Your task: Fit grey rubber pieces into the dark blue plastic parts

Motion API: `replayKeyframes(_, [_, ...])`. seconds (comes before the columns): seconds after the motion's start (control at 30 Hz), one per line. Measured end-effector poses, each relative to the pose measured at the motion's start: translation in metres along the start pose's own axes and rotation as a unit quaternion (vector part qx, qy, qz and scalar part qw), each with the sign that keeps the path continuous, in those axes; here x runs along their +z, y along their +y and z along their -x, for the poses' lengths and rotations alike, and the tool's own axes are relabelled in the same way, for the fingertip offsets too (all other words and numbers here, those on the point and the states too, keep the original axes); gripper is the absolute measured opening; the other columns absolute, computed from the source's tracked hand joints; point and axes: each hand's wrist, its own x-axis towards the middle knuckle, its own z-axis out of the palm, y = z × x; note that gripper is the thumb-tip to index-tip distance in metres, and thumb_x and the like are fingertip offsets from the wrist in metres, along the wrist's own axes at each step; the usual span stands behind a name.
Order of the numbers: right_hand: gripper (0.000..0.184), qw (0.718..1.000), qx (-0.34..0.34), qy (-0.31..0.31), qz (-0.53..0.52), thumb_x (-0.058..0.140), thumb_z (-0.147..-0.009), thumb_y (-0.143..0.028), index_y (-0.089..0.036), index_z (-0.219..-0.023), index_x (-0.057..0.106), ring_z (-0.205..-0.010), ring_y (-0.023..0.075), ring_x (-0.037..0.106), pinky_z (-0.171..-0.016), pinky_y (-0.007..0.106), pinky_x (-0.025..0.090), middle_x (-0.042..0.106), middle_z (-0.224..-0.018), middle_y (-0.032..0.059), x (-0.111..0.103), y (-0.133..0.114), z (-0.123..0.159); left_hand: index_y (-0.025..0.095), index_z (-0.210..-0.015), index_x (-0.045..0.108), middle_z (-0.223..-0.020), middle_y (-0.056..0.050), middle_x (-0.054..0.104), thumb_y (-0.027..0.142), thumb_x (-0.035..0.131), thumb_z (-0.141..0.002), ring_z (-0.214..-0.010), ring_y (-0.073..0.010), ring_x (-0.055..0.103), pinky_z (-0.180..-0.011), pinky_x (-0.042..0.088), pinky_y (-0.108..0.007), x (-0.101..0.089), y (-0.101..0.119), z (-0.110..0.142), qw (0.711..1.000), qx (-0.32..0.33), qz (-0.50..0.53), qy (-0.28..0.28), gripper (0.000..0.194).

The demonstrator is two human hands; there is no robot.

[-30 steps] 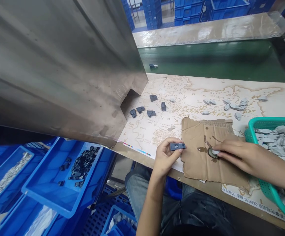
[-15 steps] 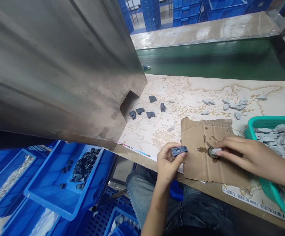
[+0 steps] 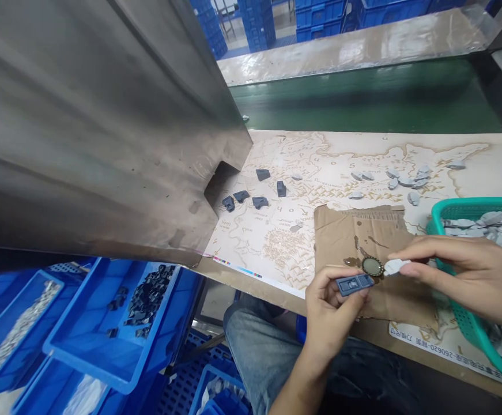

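Right hand [image 3: 462, 276] lifts grey chip [image 3: 395, 266] off bottle cap [image 3: 372, 266] on cardboard [image 3: 341, 233]; left hand [image 3: 331, 323] grips blue clip [image 3: 353, 284]

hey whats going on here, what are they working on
A seated person is working with both bare hands. Their left hand holds a dark blue plastic part, while their right hand pinches a small pale grey piece just beside a round metal-rimmed cap. The cap lies on a stained piece of cardboard. A teal basket full of grey pieces sits to the right, and a blue bin holds dark parts below the bench.
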Motion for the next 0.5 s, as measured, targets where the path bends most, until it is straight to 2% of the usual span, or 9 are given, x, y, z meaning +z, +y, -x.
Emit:
replayKeyframes(0.13, [0.019,0.996,-0.083,0.012,-0.004,0.052,-0.096,-0.041,-0.030,-0.088,0.065,-0.058,0.0068,0.067,-0.048,0.010,0.050,0.072,-0.074,-0.0085,-0.0013,-0.0103,-0.0025,0.018,-0.081,0.071,-0.086,-0.003,0.074,0.023,0.082,-0.068,-0.078,-0.0119,0.072,-0.060,0.056,-0.012,-0.0003,0.0015,0.0047,1.000,-0.002,-0.002,-0.011,0.018])
replayKeyframes(0.33, [0.021,0.988,-0.150,-0.004,0.021,0.046,-0.099,-0.037,-0.027,-0.095,0.064,-0.064,0.0064,0.069,-0.057,0.007,0.053,0.074,-0.081,-0.0063,-0.0021,-0.0107,-0.0010,0.017,-0.080,0.071,-0.076,-0.003,0.074,0.035,0.086,-0.064,-0.065,-0.0123,0.071,-0.058,0.056,-0.014,-0.0039,0.0049,0.0062,0.999,-0.044,-0.026,-0.013,0.028])
replayKeyframes(0.5, [0.021,0.984,-0.177,-0.010,0.006,0.048,-0.098,-0.033,-0.026,-0.094,0.067,-0.078,0.0066,0.071,-0.076,0.007,0.055,0.074,-0.087,-0.0049,-0.0035,-0.0087,0.0024,0.016,-0.078,0.071,-0.071,-0.002,0.073,0.041,0.087,-0.062,-0.057,-0.0112,0.068,-0.055,0.057,-0.016,-0.0035,0.0075,0.0054,0.998,-0.054,-0.013,-0.021,0.034])
